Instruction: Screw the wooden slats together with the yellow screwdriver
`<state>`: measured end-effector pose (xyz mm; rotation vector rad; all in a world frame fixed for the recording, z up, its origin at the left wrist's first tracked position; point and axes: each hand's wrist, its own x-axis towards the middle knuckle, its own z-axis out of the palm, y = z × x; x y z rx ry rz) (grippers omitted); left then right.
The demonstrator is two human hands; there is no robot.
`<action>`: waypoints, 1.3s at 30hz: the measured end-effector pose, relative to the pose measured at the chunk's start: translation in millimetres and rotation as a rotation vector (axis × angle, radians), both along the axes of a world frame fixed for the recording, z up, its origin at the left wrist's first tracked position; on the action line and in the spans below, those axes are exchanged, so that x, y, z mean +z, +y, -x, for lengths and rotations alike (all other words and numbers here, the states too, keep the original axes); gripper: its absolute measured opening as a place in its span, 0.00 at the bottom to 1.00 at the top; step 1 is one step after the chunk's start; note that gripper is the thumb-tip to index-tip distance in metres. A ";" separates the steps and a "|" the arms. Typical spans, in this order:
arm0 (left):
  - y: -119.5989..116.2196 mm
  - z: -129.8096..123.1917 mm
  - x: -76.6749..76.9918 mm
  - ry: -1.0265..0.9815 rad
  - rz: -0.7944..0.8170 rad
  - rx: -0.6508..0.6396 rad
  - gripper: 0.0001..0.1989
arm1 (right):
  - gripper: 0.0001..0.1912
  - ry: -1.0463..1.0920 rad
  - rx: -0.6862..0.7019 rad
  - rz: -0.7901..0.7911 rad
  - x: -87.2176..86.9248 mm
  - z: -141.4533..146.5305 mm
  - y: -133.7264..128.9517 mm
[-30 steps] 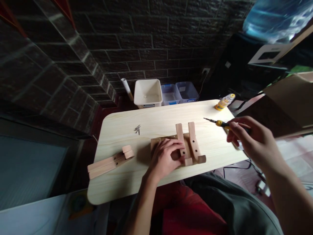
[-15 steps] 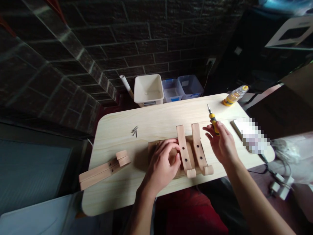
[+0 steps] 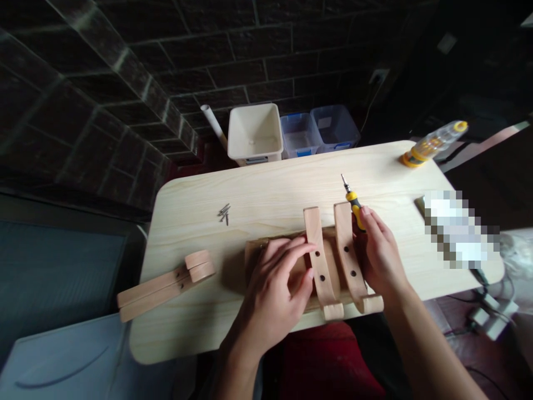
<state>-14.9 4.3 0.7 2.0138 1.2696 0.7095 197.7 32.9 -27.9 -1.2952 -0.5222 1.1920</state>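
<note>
The pale wood-grained desk with rounded corners (image 3: 266, 183) is spreading under the work, with a cream rectangular plastic bin (image 3: 255, 133) standing beyond it at 11 o'clock and two clear blue-tinted plastic tubs (image 3: 298, 135) sitting at 12; the bin is showing little inside, and the tubs' dim insides are hiding whether they hold anything. At the near middle, a low brown box (image 3: 333, 256) is lying under two J-shaped pale wooden hooks (image 3: 315, 222), side by side, their curled ends pointing toward 6 o'clock. The left grip (image 3: 270, 289) is curving over the box, thumb and fingers spread apart, fingertips resting at the nearer hook's edge; the right grip (image 3: 381, 253) is closing around a yellow-and-black screwdriver (image 3: 357, 211) just beside the other hook. The step in hand seems to be settling the hooks in line on the box, and working at their dark holes would be calling for a steady left hold and a turned tool, since its tip is pointing away toward 11 o'clock. A matching hook pair (image 3: 160, 286) is lying at 9 o'clock, a clear yellow-based bottle (image 3: 431, 145) holding yellow pieces is standing at 2, and small dark screws (image 3: 224, 212) are lying loosely at 10.
</note>
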 end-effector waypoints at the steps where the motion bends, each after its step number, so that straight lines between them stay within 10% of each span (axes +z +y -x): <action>1: -0.6 0.0 -0.5 0.004 -0.003 0.002 0.20 | 0.17 -0.002 -0.005 0.010 0.4 0.9 0.5; 39: -0.3 -7.8 -6.8 0.013 -0.106 0.046 0.14 | 0.14 -0.111 -0.075 0.004 2.1 5.9 -1.0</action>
